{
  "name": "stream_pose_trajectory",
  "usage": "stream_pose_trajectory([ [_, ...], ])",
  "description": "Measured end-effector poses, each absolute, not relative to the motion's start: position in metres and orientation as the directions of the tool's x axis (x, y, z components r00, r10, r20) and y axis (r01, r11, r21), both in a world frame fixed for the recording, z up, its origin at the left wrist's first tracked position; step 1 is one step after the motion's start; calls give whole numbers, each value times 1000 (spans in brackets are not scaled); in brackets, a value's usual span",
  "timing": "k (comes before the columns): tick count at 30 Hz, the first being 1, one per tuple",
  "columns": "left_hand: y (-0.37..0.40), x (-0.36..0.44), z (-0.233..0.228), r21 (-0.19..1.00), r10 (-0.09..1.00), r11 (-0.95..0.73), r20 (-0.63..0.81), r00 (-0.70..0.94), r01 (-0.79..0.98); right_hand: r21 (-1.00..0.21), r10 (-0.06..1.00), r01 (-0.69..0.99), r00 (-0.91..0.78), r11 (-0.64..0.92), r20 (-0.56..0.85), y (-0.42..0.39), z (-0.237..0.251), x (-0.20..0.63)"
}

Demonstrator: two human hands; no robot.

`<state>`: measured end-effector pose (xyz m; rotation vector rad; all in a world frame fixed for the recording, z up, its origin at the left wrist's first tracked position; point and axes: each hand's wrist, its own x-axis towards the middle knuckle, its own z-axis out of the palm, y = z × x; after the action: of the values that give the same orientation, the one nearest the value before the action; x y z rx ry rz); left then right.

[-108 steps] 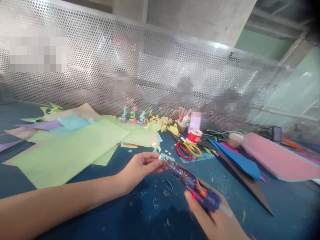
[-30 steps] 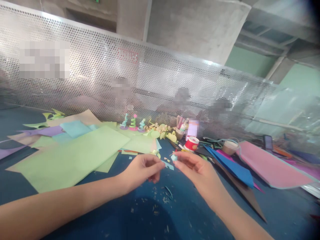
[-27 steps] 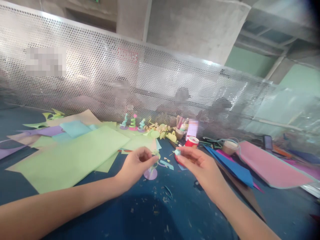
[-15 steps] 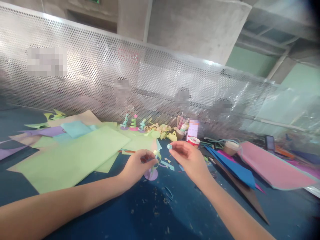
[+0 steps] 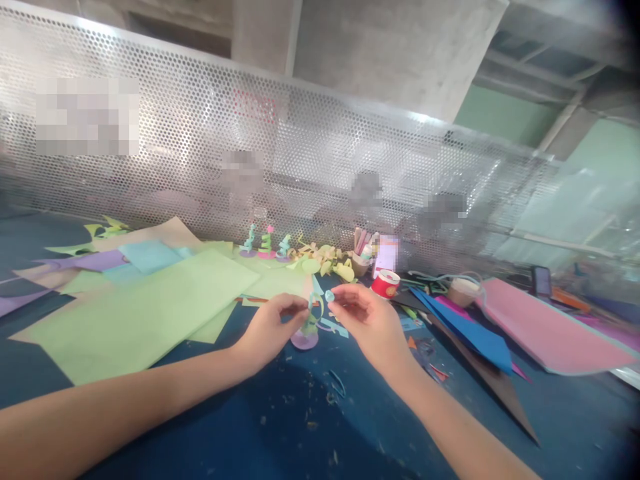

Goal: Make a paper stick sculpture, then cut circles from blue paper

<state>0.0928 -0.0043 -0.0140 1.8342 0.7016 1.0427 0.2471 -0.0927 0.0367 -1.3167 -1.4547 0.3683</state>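
Note:
A green paper spiral tree (image 5: 311, 323) stands on a round purple base (image 5: 305, 340) on the dark blue table. At its upper left side, my left hand (image 5: 273, 330) is closed, thumb and fingers pinching the spiral near the top. My right hand (image 5: 370, 327) is closed too, with a small light blue paper piece (image 5: 329, 297) between thumb and fingertips, just right of the spiral's top. Light blue and purple paper scraps (image 5: 334, 327) lie beside the base. Whether the blue piece touches the spiral I cannot tell.
Large green sheets (image 5: 150, 313) cover the left. Small finished paper trees (image 5: 267, 243) stand behind, near yellow paper curls (image 5: 320, 257). A red and white cup-like roll (image 5: 385, 285), blue sheet (image 5: 470, 333), pink sheet (image 5: 545, 327) and phone (image 5: 541, 281) lie to the right.
My right hand has moved left with the blue paper piece, closer to the top of the spiral tree. The tree and its base have shifted slightly upward in view.

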Motion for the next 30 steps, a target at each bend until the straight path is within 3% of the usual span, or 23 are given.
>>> stream_pose_trajectory([
  [13,-12,92,-3,937,799,-349,314,513,-29,-751,832,572,199,331,518,-95,36,251],
  [30,-9,94,-14,961,818,-269,263,511,-63,-790,851,520,204,324,483,-95,32,240],
])
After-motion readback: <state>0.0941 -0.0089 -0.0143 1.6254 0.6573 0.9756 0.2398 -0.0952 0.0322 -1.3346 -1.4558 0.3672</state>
